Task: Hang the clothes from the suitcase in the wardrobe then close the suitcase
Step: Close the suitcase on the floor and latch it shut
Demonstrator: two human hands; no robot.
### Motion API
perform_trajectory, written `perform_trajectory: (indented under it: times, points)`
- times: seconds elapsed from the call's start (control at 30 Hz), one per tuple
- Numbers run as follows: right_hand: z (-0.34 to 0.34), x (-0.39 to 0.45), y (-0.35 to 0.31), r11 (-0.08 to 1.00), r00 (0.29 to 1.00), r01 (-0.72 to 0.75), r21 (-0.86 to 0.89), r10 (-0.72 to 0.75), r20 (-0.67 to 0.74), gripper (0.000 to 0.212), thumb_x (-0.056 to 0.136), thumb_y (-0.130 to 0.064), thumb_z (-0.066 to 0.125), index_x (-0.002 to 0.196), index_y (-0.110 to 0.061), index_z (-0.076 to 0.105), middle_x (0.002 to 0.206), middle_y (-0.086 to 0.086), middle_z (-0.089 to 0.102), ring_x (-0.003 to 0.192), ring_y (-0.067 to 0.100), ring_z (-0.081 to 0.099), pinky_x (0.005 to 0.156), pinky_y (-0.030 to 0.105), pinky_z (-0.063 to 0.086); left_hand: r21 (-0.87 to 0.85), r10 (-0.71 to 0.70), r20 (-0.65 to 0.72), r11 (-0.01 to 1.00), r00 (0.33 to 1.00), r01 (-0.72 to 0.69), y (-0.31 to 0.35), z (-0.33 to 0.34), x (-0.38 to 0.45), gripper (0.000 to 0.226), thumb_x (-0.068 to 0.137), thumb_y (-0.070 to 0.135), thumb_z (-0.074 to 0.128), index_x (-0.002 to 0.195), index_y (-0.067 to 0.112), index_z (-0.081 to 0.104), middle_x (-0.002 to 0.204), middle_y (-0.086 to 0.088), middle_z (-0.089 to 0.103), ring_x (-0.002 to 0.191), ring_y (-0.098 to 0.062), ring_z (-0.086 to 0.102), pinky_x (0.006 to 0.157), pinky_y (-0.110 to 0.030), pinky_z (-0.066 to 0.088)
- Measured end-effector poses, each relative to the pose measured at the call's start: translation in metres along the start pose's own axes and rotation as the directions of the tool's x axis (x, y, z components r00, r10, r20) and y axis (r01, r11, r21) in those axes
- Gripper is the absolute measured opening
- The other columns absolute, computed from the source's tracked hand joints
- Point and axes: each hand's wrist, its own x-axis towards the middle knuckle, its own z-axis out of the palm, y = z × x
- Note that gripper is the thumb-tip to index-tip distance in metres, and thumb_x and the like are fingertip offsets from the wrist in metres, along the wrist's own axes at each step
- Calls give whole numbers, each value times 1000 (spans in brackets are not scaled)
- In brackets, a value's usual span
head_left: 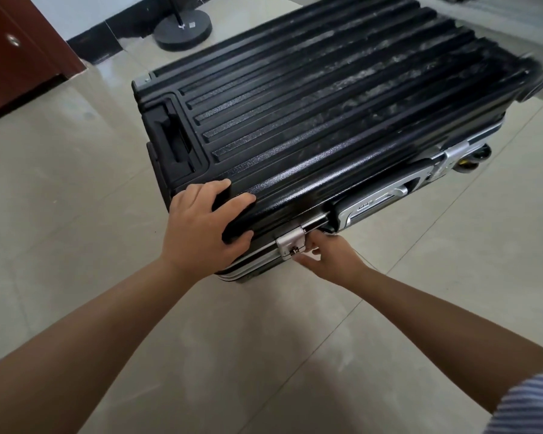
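Pale, glossy floor tiles [76,214] with thin grout lines fill the room beneath me, catching soft reflections of light. At the upper left stands a dark reddish-brown wooden door [16,48] with a small round metal fitting, and beside it a white wall ends in a black skirting strip [107,36]. A round dark grey stand base [182,31] with a thin pole rests on the tiles near that wall.

Lying flat on the floor in front of me is a black ribbed hard-shell suitcase [326,104], its lid down on the lower half. Its wheels [477,158] point away to the right, and a silver side handle [386,198] faces me.

My left hand [201,227] rests on the near corner of the lid, fingers spread and curved over the edge, pressing down. My right hand [329,255] is at the silver latch [292,244] on the near side, its fingers curled against it; the fingertips are partly hidden behind the latch. A striped blue and white sleeve [527,405] shows at the lower right.
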Motion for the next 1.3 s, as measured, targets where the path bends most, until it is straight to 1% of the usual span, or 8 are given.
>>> perform_trajectory:
  times: [0.1, 0.27, 0.43, 0.67, 0.73, 0.9, 1.17, 1.3]
  points:
    - [0, -8, -2, 997, 998, -46, 65, 44, 42, 40, 83, -36, 64, 106, -5, 50, 108, 7, 61, 94, 27, 61, 83, 40, 50, 11, -1, 14, 1000, 1000, 1, 1, -2, -1, 45, 70, 48, 49, 110, 27, 48, 104, -16, 64, 95, -22, 42, 77, -39, 46]
    - [0, -12, -12, 946, 986, -151, 286, 165, -25, 24, 87, -30, 60, 94, -9, 50, 90, 7, 62, 82, 20, 56, 64, 19, 42, -42, -112, 34, 993, 993, 113, 6, -6, -9, 49, 72, 49, 47, 115, 25, 46, 116, -16, 62, 107, -21, 40, 85, -48, 43]
    - [1, -8, -15, 971, 989, -134, 197, 143, -34, 25, 87, -29, 61, 94, -11, 46, 81, 11, 60, 72, 18, 52, 56, 25, 36, -110, -241, 49, 963, 969, 245, 18, -7, -21, 47, 71, 44, 54, 112, 23, 45, 121, -18, 58, 112, -36, 51, 92, -51, 39]
    - [-5, -4, -7, 991, 1000, 6, -132, -8, -14, 35, 92, -30, 51, 115, -4, 57, 108, 15, 61, 101, 27, 57, 81, 30, 40, -49, -186, 178, 979, 966, 197, 16, -32, -1, 50, 56, 22, 86, 102, 9, 70, 114, -19, 64, 100, -42, 58, 88, -47, 45]
    - [-5, -3, -8, 991, 1000, 30, -131, -31, -3, 34, 93, -31, 49, 118, -9, 58, 109, 14, 61, 103, 26, 57, 86, 30, 41, -51, -225, 221, 969, 949, 242, 18, -37, 3, 48, 60, 21, 85, 105, 9, 70, 121, -16, 62, 108, -39, 55, 92, -42, 43]
    - [-6, 0, -10, 987, 999, 41, -152, -37, 27, 32, 95, -30, 46, 118, -12, 58, 110, 10, 62, 105, 23, 56, 88, 29, 40, 27, -109, 194, 994, 975, 105, 13, -33, -2, 48, 45, 19, 91, 88, 6, 74, 99, -21, 70, 84, -41, 66, 73, -48, 52]
    - [-13, 3, -15, 981, 998, 12, -191, -1, 59, 37, 93, -37, 49, 103, -3, 59, 94, 11, 61, 95, 26, 60, 73, 28, 40, 46, -120, 188, 992, 975, 113, 13, -32, 2, 46, 45, 16, 91, 86, 5, 73, 99, -21, 70, 82, -43, 65, 69, -48, 53]
    - [-13, -8, -17, 981, 999, 18, -193, -7, 53, 42, 88, -41, 56, 110, -5, 54, 107, 9, 60, 97, 23, 58, 78, 29, 44, 67, -121, 205, 992, 971, 109, 14, -35, 2, 46, 48, 18, 91, 87, 5, 72, 101, -21, 69, 82, -43, 64, 67, -47, 53]
